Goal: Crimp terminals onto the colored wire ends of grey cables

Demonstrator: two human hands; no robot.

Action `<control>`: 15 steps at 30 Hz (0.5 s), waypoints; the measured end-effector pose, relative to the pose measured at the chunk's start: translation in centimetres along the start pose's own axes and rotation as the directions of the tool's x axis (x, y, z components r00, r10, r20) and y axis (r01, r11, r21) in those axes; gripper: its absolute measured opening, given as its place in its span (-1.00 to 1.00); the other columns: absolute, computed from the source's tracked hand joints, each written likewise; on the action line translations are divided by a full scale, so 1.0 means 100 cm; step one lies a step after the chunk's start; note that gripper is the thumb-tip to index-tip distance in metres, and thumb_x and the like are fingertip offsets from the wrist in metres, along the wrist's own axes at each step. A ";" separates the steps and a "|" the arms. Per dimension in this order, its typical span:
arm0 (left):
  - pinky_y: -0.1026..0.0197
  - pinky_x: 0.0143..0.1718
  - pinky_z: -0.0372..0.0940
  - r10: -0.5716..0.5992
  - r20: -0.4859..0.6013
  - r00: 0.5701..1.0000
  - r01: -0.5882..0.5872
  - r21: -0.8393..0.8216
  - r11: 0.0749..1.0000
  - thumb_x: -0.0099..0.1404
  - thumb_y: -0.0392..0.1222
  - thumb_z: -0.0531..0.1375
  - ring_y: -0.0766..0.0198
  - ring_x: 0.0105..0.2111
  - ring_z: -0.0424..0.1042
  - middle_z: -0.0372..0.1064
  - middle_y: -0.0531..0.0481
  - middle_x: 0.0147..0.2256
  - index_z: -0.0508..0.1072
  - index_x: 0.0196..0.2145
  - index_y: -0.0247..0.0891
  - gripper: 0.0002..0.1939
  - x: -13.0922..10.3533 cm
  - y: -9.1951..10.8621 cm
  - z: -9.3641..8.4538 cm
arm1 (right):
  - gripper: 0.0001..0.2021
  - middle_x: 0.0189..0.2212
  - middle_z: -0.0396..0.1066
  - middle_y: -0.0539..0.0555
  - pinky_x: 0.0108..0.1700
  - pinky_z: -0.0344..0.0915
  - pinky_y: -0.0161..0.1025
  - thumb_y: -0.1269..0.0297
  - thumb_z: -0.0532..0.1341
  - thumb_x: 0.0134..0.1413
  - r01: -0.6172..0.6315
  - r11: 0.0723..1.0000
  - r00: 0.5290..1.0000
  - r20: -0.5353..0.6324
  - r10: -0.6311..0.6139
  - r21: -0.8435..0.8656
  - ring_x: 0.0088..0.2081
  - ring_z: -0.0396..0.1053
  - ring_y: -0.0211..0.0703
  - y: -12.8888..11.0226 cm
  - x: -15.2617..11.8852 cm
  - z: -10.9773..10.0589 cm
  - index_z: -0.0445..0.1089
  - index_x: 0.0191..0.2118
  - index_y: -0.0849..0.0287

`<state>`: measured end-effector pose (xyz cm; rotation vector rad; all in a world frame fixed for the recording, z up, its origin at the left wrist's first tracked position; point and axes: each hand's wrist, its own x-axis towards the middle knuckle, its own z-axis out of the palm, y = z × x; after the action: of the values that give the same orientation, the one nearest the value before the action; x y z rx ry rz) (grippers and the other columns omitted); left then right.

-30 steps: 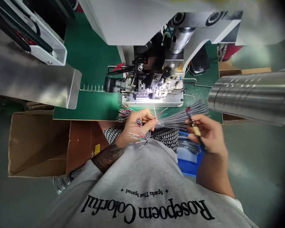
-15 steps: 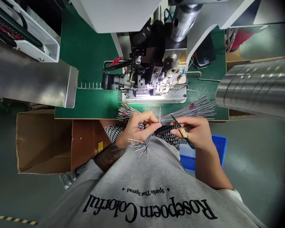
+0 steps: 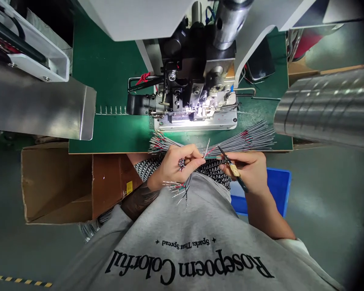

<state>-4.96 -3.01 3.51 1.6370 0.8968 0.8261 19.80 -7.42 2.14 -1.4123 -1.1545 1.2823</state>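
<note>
My left hand [image 3: 178, 163] is closed round a small bunch of cables [image 3: 182, 187], their stripped, coloured wire ends fanning out below the palm. Between its thumb and index finger a cable end is pinched, with a white wire [image 3: 206, 147] sticking up and a red one pointing right. In my right hand [image 3: 252, 169] lies a pair of tweezers [image 3: 232, 167] with a tan wrapping round the middle. The dark tips point up and left, a short way right of the pinched wires. A large bundle of grey cables [image 3: 251, 137] lies behind both hands along the table's front edge.
A crimping machine [image 3: 197, 117] with a lit work area stands just beyond the hands on the green table [image 3: 115, 137]. A terminal strip [image 3: 112, 111] feeds in from the left. A cardboard box [image 3: 57, 186] is at lower left, a blue bin [image 3: 279, 190] at lower right.
The white wire, upright before, now leans to the right. Both hands keep their grip, and the view has shifted slightly.
</note>
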 end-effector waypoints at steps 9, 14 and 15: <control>0.26 -0.50 0.10 0.092 0.021 0.996 -0.093 0.041 0.995 0.51 -0.19 0.35 0.40 -0.56 0.19 0.30 0.17 -0.53 0.53 -0.34 -0.23 -0.79 0.001 -0.006 -0.001 | -0.72 -0.69 0.35 -0.11 -0.66 0.03 -0.33 0.28 0.70 -0.32 -0.182 0.965 0.975 -0.094 0.202 0.190 -0.67 0.05 -0.41 0.001 -0.009 0.015 0.79 -0.34 0.08; 0.25 -0.50 0.10 0.094 0.030 0.995 -0.096 0.054 0.994 0.52 -0.16 0.34 0.40 -0.56 0.17 0.28 0.16 -0.53 0.52 -0.35 -0.22 -0.76 0.002 -0.007 -0.002 | -0.72 -0.72 0.28 -0.14 -0.69 -0.05 -0.33 0.31 0.69 -0.32 -0.207 0.952 0.969 -0.089 0.232 0.227 -0.70 0.01 -0.41 0.002 -0.011 0.017 0.78 -0.35 0.06; 0.25 -0.50 0.10 0.091 0.033 0.995 -0.093 0.059 0.994 0.52 -0.15 0.33 0.39 -0.55 0.18 0.28 0.16 -0.53 0.51 -0.36 -0.22 -0.75 0.002 -0.007 -0.002 | -0.72 -0.73 0.27 -0.15 -0.70 -0.08 -0.32 0.32 0.69 -0.33 -0.210 0.949 0.968 -0.089 0.236 0.235 -0.71 0.00 -0.41 0.002 -0.011 0.018 0.78 -0.35 0.06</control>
<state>-5.15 -2.61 2.92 1.7496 0.8376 0.8424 18.03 -8.55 1.98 -1.4565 -0.7608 1.4189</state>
